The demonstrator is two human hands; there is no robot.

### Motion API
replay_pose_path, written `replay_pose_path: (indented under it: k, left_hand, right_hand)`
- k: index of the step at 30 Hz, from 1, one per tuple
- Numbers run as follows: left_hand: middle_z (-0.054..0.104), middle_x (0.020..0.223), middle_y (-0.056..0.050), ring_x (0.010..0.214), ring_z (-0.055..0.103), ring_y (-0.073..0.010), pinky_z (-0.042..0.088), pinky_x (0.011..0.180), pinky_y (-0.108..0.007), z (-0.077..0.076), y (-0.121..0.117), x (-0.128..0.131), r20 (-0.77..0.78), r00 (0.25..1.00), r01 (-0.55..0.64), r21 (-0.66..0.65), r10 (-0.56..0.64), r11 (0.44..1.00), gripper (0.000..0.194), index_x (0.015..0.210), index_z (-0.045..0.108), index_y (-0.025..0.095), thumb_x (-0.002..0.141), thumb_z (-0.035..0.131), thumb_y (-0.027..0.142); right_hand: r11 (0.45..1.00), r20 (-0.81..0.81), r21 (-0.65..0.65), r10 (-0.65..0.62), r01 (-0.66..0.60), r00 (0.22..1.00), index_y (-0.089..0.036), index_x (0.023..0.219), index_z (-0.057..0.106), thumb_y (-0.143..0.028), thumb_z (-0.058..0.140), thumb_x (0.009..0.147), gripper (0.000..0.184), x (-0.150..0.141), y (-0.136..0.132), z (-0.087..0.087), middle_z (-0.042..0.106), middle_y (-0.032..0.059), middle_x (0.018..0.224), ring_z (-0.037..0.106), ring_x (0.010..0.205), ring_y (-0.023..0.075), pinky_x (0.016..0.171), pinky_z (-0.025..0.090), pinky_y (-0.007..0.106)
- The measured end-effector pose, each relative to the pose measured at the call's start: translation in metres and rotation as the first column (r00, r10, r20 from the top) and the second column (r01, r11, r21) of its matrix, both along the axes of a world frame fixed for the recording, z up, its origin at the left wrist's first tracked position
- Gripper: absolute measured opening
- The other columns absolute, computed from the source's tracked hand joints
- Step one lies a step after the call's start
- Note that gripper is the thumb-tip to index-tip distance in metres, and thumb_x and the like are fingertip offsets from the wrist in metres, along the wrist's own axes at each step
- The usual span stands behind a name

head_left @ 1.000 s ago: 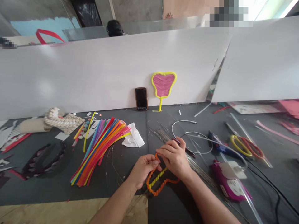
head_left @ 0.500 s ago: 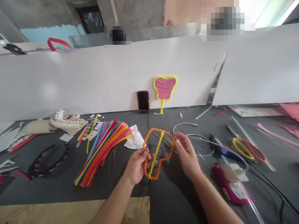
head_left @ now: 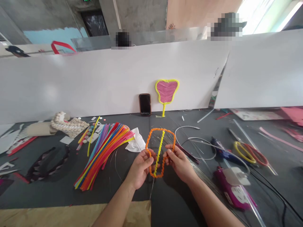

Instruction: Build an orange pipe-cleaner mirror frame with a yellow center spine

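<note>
Between my hands is an upright loop of twisted orange pipe cleaner (head_left: 175,138), wide at the top and narrower below. A twisted yellow pipe cleaner (head_left: 160,148) runs down its middle from top to bottom edge. My left hand (head_left: 140,167) pinches the loop's left side at the inward bend. Opposite it, my right hand (head_left: 181,164) is closed on the right side, thumb in front. A thin wire sticks out beneath the loop. Behind, a pink panel with a yellow outline and stem (head_left: 167,90) leans on the white board.
Left of my hands lies a fanned bundle of coloured pipe cleaners (head_left: 104,154) beside a crumpled white wrapper (head_left: 136,142). A phone (head_left: 145,104) leans on the board (head_left: 101,82). To the right are thin wires, scissors (head_left: 246,151), a blue-handled tool (head_left: 222,149) and a magenta power adapter (head_left: 233,189).
My right hand has moved left and down along the loop's edge, and its fingers now close on the side. The right side bends inward, and the loop looks narrower and more even.
</note>
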State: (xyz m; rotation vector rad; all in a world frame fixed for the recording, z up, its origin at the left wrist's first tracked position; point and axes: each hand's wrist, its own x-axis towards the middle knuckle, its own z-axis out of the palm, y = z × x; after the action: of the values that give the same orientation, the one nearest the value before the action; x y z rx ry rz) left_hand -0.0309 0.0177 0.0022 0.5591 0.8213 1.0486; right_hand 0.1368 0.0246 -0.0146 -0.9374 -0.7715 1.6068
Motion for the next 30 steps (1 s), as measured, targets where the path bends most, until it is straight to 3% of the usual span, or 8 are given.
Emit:
replay_pose_path:
  k: [4,9,16,23,30]
  left_hand:
    - [0.062,0.089,-0.002,0.081,0.064,-0.0174,0.055,0.068,-0.033,-0.002,-0.004,0.001,-0.046,0.986,0.155,-0.066,-0.158,0.986,0.036,0.098,0.058,0.021,0.067,0.076,0.019]
    - [0.063,0.079,-0.003,0.074,0.064,-0.0166,0.055,0.062,-0.030,-0.005,-0.008,0.006,-0.109,0.952,0.274,-0.103,-0.285,0.956,0.025,0.084,0.059,0.015,0.066,0.076,0.018]
    - [0.063,0.075,-0.002,0.071,0.064,-0.0154,0.056,0.064,-0.031,-0.006,-0.010,0.011,-0.091,0.960,0.255,-0.118,-0.266,0.960,0.027,0.075,0.055,0.016,0.061,0.077,0.015]
    - [0.062,0.076,-0.002,0.071,0.062,-0.0134,0.055,0.061,-0.026,-0.004,-0.009,0.009,-0.092,0.978,0.181,-0.084,-0.189,0.980,0.026,0.077,0.054,0.016,0.063,0.076,0.014]
    - [0.062,0.077,-0.001,0.071,0.062,-0.0128,0.055,0.059,-0.024,-0.001,-0.008,0.008,-0.101,0.986,0.127,-0.088,-0.136,0.988,0.030,0.077,0.053,0.016,0.061,0.078,0.015]
  right_hand:
    - [0.998,-0.017,0.029,-0.051,0.051,0.999,-0.021,0.097,0.053,-0.044,0.067,0.076,0.034,0.002,0.002,0.001,0.062,-0.0013,0.072,0.052,0.054,0.0103,0.055,0.043,0.026]
    - [0.999,-0.057,0.019,-0.031,0.032,0.998,-0.021,0.096,0.055,-0.043,0.068,0.076,0.033,0.002,0.002,0.002,0.062,-0.0014,0.073,0.053,0.055,0.0099,0.056,0.043,0.025]
    - [1.000,-0.083,-0.012,0.018,-0.019,0.996,-0.021,0.097,0.056,-0.040,0.068,0.076,0.031,0.000,0.000,0.000,0.062,-0.0014,0.073,0.052,0.056,0.0092,0.056,0.042,0.024]
    - [0.999,-0.052,-0.034,0.028,-0.029,0.998,-0.021,0.104,0.058,-0.038,0.072,0.073,0.038,-0.001,-0.001,0.002,0.063,0.0008,0.087,0.055,0.063,0.0102,0.061,0.043,0.025]
    - [0.999,-0.002,-0.028,0.023,-0.023,1.000,-0.021,0.100,0.060,-0.041,0.072,0.073,0.036,0.000,0.000,-0.002,0.060,-0.0009,0.079,0.053,0.062,0.0105,0.059,0.042,0.025]
